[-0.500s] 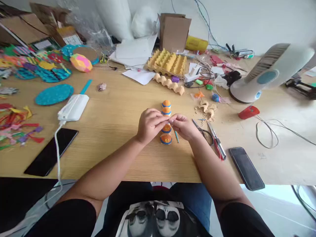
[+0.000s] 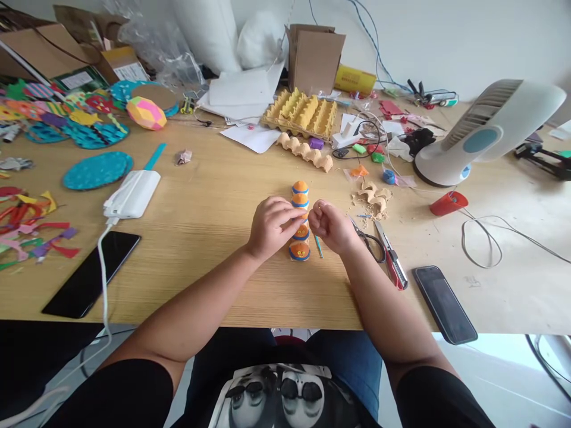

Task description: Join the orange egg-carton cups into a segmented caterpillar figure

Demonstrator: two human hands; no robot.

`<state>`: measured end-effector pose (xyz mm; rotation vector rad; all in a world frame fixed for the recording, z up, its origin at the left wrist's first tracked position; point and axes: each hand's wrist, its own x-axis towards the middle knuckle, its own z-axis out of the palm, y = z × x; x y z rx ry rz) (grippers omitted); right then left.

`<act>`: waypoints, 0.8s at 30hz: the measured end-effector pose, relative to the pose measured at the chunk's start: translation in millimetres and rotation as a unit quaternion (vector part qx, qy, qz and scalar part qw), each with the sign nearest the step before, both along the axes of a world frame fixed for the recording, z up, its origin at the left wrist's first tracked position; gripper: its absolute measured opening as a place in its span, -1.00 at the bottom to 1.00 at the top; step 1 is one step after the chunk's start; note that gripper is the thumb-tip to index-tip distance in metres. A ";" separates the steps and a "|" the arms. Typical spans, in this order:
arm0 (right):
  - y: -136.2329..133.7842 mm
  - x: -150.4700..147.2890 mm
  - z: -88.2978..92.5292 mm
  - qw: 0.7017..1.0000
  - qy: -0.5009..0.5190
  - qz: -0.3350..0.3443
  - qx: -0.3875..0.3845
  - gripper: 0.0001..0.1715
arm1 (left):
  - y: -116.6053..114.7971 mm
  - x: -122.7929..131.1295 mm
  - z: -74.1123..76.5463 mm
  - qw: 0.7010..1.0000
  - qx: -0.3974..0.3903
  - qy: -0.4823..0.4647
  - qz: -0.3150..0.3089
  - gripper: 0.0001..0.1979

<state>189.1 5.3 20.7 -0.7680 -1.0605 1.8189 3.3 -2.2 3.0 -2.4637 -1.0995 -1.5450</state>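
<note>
In the head view, an egg-carton strip (image 2: 300, 251) stands on the table, its bumps covered in orange with blue bands. Small yellow marks show on the nearer bumps. My left hand (image 2: 273, 226) is over the strip's left side, thumb and fingers pinched together and hiding part of its middle. Just right of the strip, my right hand (image 2: 332, 227) is curled closed with its fingertips together. Anything in either pinch is too small to make out. A thin blue stick (image 2: 319, 246) lies by the strip, below my right hand.
Scissors (image 2: 372, 242), a red box cutter (image 2: 395, 261) and a phone (image 2: 446, 304) lie to the right. Torn carton scraps (image 2: 375, 199), a red cup (image 2: 448, 203) and a white fan (image 2: 473, 142) stand beyond. A power bank (image 2: 132, 195) and another phone (image 2: 93, 273) are on the left.
My hands' fingertips were together over the strip. My right hand has drawn slightly right and its fingers have curled in, leaving a gap. My left hand has hardly moved.
</note>
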 end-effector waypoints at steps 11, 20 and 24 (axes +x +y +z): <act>0.8 1.6 -1.4 0.999 -0.015 -0.042 0.005 -0.50 | -1.0 0.4 -1.4 1.000 -0.014 0.004 -0.002 -0.90; 0.9 1.8 0.3 0.999 -0.010 -0.051 -0.001 -0.48 | -1.2 1.1 -0.2 1.000 -0.011 0.000 -0.001 -0.91; 1.5 1.3 -1.1 0.998 -0.029 -0.064 -0.003 -0.47 | -1.3 0.3 -0.1 1.000 -0.014 -0.001 0.006 -0.91</act>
